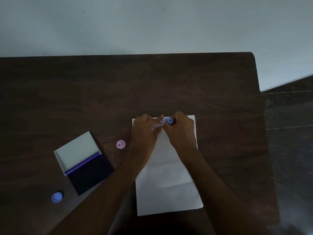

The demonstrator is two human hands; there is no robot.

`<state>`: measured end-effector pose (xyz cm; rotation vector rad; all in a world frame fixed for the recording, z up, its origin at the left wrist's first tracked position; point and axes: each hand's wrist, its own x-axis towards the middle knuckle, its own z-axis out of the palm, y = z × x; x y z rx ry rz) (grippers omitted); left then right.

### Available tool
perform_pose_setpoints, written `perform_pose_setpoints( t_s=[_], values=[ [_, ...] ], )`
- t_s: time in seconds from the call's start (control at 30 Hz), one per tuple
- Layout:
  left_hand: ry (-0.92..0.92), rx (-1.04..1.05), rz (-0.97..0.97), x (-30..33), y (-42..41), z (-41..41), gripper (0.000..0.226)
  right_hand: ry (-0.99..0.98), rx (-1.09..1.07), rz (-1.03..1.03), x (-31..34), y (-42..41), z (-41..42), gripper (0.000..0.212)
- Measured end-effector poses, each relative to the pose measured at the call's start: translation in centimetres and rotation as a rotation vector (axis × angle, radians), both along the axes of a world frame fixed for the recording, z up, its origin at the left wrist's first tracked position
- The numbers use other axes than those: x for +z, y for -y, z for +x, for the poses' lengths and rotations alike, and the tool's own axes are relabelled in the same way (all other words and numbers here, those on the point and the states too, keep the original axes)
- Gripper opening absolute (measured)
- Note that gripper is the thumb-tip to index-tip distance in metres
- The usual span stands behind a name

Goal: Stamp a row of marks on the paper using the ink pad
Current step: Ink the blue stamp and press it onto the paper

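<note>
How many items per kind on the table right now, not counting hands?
Stamps: 3, blue one in the right hand, pink, blue
Ink pad: 1, open
Paper: 1
Stamped mark: 1 visible
Total: 6

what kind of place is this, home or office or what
Hard to say; probably a plain room at home or in a small office. A dark wooden table stands against a bare pale wall, with dark floor tiles at right.
</note>
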<state>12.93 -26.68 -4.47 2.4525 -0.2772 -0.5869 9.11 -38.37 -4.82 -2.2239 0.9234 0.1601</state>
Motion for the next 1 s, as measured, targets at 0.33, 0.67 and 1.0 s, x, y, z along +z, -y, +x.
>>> perform_pose_setpoints(
  t_s=[0.33, 0.67, 1.0],
  values=[
    [0.003, 0.036, 0.047, -0.71, 0.17, -0.01, 0.033, -0.07, 0.011, 0.017, -0.02, 0.33, 0.58, 0.025],
    [-0.034, 0.066, 0.053, -0.61, 0.24, 0.07, 0.037, -0.077, -0.014, 0.012, -0.13, 0.23, 0.67, 0.025],
    [-0.062, 0.069, 0.076, -1.1, 0.31, 0.21, 0.041, -0.077, -0.013, 0.005, -0.28, 0.17, 0.52, 0.024]
  ],
)
